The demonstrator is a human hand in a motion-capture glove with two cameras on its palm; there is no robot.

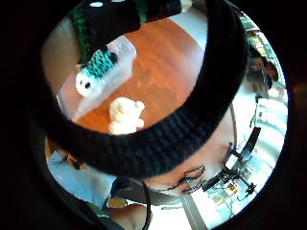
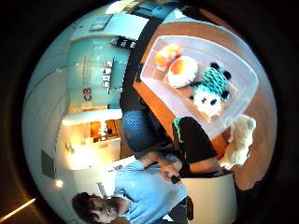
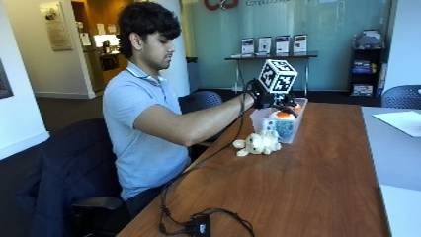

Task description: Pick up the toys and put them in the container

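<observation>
Toys, count: four show. Three lie in the container (image 2: 243, 70): a teal and white panda (image 2: 210, 91), an orange and white ball (image 2: 183, 71), and an orange toy (image 2: 167, 53) beside the ball. One, a cream plush dog (image 3: 258, 143), lies on the bench (image 3: 315, 187).
Loose toy, place: the dog lies on its side just beside the container's near wall, at about 7 o'clock from it in the outside view, not touching the hand.
Container: one clear plastic box, open at the top, standing on the wood near the bench edge closest to the person; it is clear enough that the toys show through its wall.
Hand: the gloved right hand (image 3: 271, 98) hangs over the container at about 11 o'clock from the dog. Whether its fingers are curled or straight I cannot tell; no toy shows in them.
Why so: the hand above the box with the panda lying right under it suggests a drop-off, and the open top lets toys go in from above.
Left to do: by my reading, only the dog remains outside.
</observation>
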